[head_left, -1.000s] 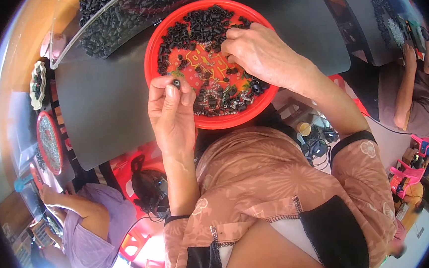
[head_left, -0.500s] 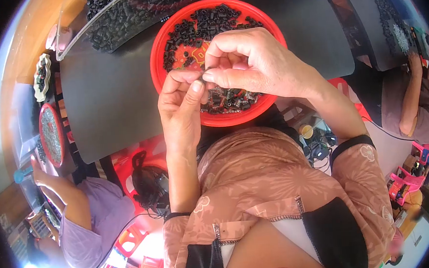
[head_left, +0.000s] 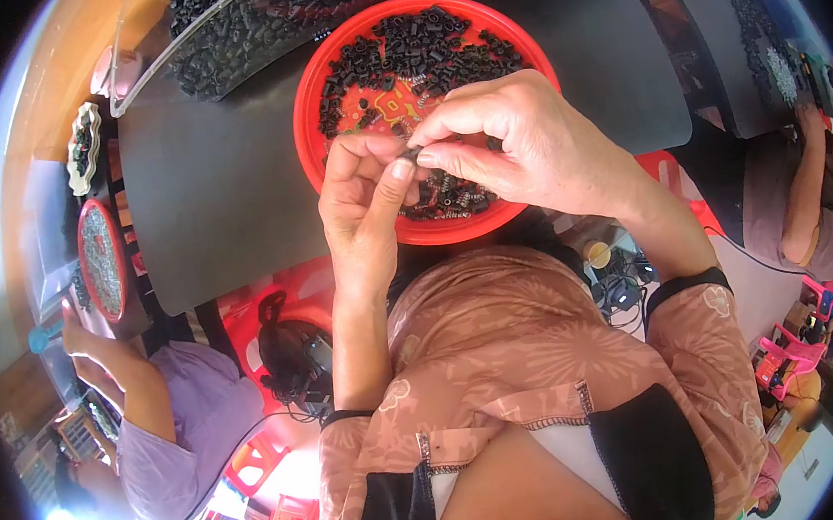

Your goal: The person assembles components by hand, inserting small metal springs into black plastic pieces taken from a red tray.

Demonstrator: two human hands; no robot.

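Over a round red tray (head_left: 307,113), my two hands meet fingertip to fingertip. My left hand (head_left: 361,191) pinches a small dark part (head_left: 412,154) between thumb and index finger. From the other side, my right hand (head_left: 515,142) has its thumb and index finger closed at the same piece; its exact shape is too small to make out. Many short black plastic pieces (head_left: 425,42) fill the tray's far side. Nearer me, metal springs (head_left: 455,194) lie mixed with black pieces, partly hidden under my hands.
The tray rests on a dark table (head_left: 209,197). A clear-walled bin of black parts (head_left: 266,39) stands at the back left. Co-workers sit on both sides, one in a purple shirt (head_left: 190,411). A smaller red tray (head_left: 100,263) is at the far left.
Both hands have shifted slightly right and toward me. The right fingers have lowered and straightened a little, uncovering more of the black pieces in the tray.
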